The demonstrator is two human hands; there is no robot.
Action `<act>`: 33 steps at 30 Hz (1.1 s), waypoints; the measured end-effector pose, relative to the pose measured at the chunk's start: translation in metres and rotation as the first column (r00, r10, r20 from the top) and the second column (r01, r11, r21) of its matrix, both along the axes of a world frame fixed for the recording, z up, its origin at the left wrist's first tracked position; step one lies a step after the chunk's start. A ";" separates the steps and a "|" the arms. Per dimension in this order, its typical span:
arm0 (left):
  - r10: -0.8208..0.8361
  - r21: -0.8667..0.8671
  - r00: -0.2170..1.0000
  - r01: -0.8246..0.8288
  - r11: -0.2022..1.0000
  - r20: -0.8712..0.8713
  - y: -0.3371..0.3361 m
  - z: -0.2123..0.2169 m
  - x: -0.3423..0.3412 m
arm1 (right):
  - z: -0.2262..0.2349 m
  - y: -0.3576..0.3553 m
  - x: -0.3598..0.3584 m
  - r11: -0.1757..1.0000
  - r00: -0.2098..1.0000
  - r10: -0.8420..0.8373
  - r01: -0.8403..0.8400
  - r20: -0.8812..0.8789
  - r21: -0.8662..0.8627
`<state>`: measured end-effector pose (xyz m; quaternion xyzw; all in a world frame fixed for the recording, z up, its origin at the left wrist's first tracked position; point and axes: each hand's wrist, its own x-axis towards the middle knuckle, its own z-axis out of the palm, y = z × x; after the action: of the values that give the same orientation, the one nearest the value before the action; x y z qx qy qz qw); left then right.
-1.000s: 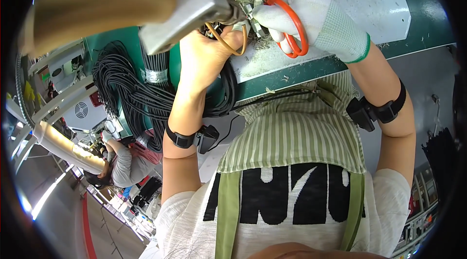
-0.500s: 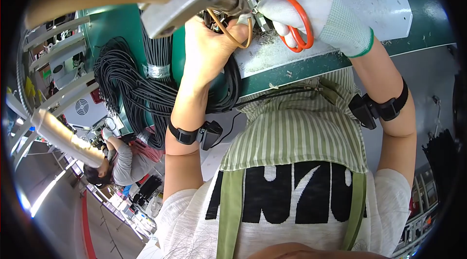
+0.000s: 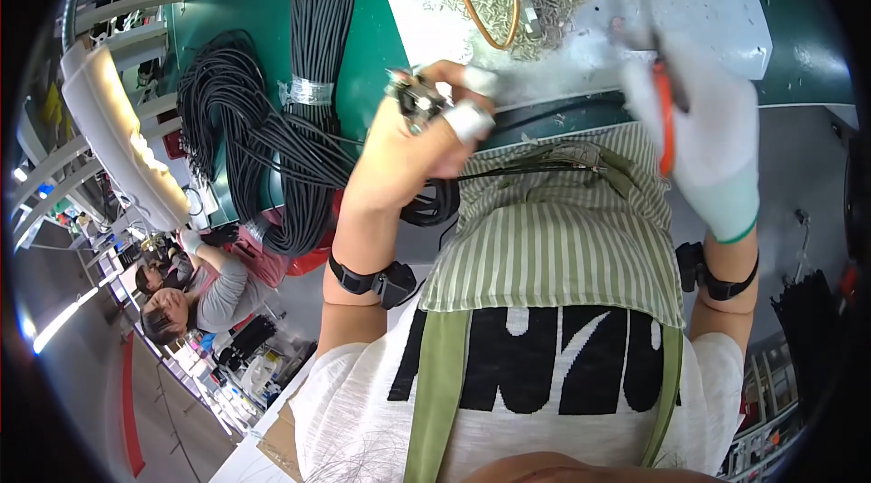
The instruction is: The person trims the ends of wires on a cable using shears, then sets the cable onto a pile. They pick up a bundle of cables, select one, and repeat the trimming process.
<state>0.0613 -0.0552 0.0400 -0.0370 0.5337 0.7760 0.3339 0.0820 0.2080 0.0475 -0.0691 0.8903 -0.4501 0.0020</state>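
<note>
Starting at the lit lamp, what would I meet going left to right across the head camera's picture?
Lit lamp, looped black cables, the person's left hand holding small metal parts, the white-gloved right hand with red-handled scissors.

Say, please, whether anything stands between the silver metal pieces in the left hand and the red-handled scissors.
Only a blurred black strand shows between the silver metal pieces and red-handled scissors, over the green table; nothing else visible stands there.
</note>
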 end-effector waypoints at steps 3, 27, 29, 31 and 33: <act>-0.160 -0.246 0.986 0.143 0.959 -0.050 0.019 0.014 0.011 | 0.020 -0.026 -0.007 0.958 0.961 0.257 -0.239 0.107 -0.156; -0.296 -0.445 0.921 0.161 0.881 -0.253 0.030 0.010 0.025 | -0.016 -0.040 -0.009 0.703 0.621 0.524 0.070 0.582 -0.708; -0.213 -0.428 0.933 0.072 0.901 -0.290 0.026 0.002 0.028 | -0.014 -0.042 -0.005 0.684 0.652 0.490 0.124 0.579 -0.719; -0.169 -0.419 0.937 0.026 0.908 -0.307 0.024 -0.002 0.029 | -0.011 -0.044 0.000 0.634 0.706 0.416 0.226 0.573 -0.739; -0.195 -0.450 0.863 -0.042 0.892 -0.466 0.023 -0.004 0.030 | -0.011 -0.043 0.002 0.593 0.709 0.419 0.259 0.568 -0.762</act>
<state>0.0917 -0.0319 0.0364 0.1116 0.7659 0.6013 0.1983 0.0841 0.1645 0.0369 0.0695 0.5138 -0.7889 0.3299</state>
